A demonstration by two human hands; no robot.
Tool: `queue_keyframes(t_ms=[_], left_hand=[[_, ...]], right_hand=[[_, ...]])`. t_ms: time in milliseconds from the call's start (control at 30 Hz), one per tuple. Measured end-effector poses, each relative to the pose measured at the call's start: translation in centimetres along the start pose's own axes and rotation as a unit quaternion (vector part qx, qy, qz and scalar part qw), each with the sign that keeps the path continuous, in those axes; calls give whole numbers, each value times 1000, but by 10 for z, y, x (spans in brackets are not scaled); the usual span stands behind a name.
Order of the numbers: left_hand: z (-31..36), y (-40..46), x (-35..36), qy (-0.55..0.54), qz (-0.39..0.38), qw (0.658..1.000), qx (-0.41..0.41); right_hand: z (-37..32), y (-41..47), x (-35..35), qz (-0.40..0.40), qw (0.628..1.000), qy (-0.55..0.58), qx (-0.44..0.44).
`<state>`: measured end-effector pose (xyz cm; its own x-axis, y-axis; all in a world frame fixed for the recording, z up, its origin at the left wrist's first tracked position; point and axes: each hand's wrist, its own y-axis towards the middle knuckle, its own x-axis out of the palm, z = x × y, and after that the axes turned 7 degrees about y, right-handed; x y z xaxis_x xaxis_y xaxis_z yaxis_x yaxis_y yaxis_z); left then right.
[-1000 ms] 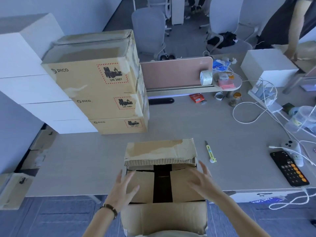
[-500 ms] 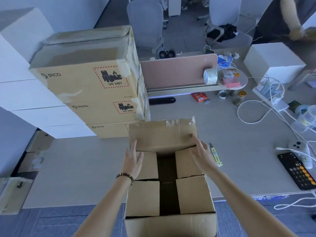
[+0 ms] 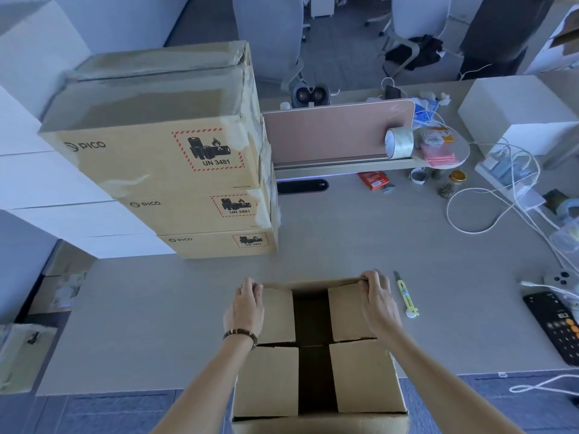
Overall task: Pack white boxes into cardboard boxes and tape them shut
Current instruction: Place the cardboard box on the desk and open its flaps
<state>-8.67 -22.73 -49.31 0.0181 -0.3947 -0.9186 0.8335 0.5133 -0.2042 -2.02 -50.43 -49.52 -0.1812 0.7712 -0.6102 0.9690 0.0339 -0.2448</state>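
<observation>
Two hands are placed on the far edge of the brown cardboard box (image 3: 316, 355), which sits at the near edge of the grey surface (image 3: 344, 245). The far flap is held by the curled fingers (image 3: 250, 288) of the left hand (image 3: 246, 308) and by the right hand (image 3: 377, 303), probably so it can be folded shut. A dark gap is left between the side flaps. A clear tape roll (image 3: 398, 142) is kept well apart on the shelf, likely for sealing.

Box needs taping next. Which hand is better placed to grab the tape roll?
Right, likely. The tape roll stands on the shelf, far right of the cardboard box; the right hand grips that side's corner, while the left hand would cross over.
</observation>
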Motion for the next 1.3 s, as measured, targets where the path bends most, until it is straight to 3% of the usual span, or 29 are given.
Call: queue_keyframes(t_ms=[633,800,900,967,1033,1133,1200,1300], left_hand=[[-14,110,-31,-23,7,999,25],[-13,115,-32,-39,-21,999,5],[-13,113,-38,-77,-55,996,2],[-14,106,-42,-75,-56,996,6],[-15,91,-44,-6,-2,999,45],[-12,58,-35,84,60,978,182],[-7,39,-25,149,33,954,259],[-1,26,-14,218,-32,933,283]], right_hand=[[-59,76,40,5,1000,-6,-7],[-63,79,34,-35,999,-24,-2],[-64,79,27,-81,991,-109,10],[-65,68,23,-48,982,-184,-21],[-67,49,21,4,975,-201,-100],[-63,20,30,2,942,-249,-223],[-57,9,46,-40,918,-306,-251],[-54,1,66,-108,890,-372,-242]])
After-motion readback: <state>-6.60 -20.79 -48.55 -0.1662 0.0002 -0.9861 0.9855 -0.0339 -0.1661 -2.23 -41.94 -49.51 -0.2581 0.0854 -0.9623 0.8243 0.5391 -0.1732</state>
